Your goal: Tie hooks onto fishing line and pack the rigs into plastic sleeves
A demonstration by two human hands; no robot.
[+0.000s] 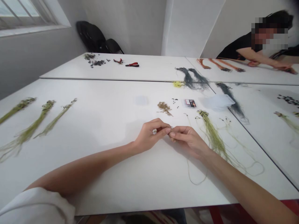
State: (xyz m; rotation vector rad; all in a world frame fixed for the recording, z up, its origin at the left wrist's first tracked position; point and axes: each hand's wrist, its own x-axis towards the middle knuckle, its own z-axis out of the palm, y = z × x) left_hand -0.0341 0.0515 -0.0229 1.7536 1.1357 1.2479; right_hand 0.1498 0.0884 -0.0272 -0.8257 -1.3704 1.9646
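My left hand [151,135] and my right hand [187,138] meet fingertip to fingertip over the middle of the white table [105,149]. Both are closed in a pinch on something tiny and pale, too small to name. A thin green cord [193,179] loops on the table under my right wrist and seems to lead up to the pinch. A bundle of green cords [213,137] with dark ends lies just right of my right hand. A small tan pile of metal bits [164,108] sits beyond my hands.
Three green cord bundles [35,124] lie at the left. Small dark beads [175,101], a small packet [190,103] and a clear bag [218,102] lie beyond. Grey cords [192,77], red pliers [132,64] sit farther back. Another person [261,51] works at the far right.
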